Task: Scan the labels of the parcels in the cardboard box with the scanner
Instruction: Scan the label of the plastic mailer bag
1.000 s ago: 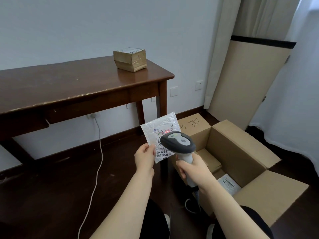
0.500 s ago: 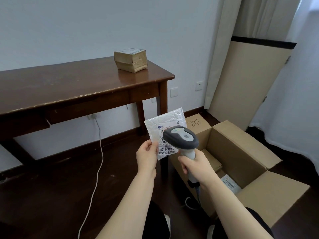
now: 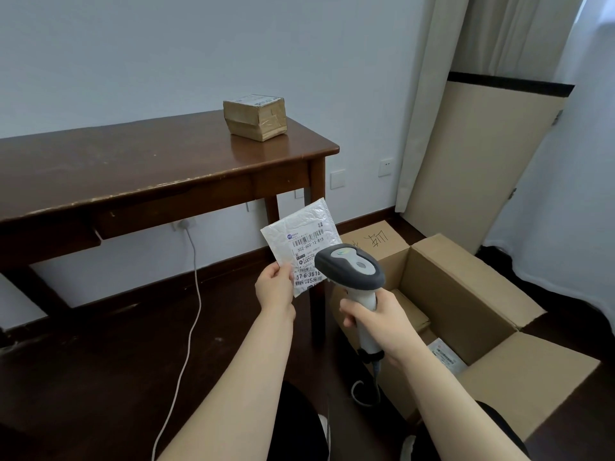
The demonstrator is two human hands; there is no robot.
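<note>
Parcel (image 3: 301,242) in my left hand (image 3: 273,287) now sits higher than a second ago, and the red scan line that lay across its label then is gone; more of the barcode shows above the scanner (image 3: 353,272), which has drawn back off the label. My left thumb and fingers are pinched on the parcel's lower left corner, holding it upright and tilted, just in front of the table leg (image 3: 316,247). It is a white bubble mailer with a printed label: a barcode near the top, smaller print below, bold digits at the bottom edge. My right hand (image 3: 377,322) is wrapped tight round the scanner's pale handle, its dark grey head overlapping the parcel's right edge. To the left, the dark floor is bare apart from a white cable (image 3: 193,314) trailing down from the wall. Above, a taped brown box (image 3: 256,116) stands near the table's (image 3: 133,168) right end. To my right the cardboard box (image 3: 466,304) stands open, flaps spread, with labelled parcels inside.
</note>
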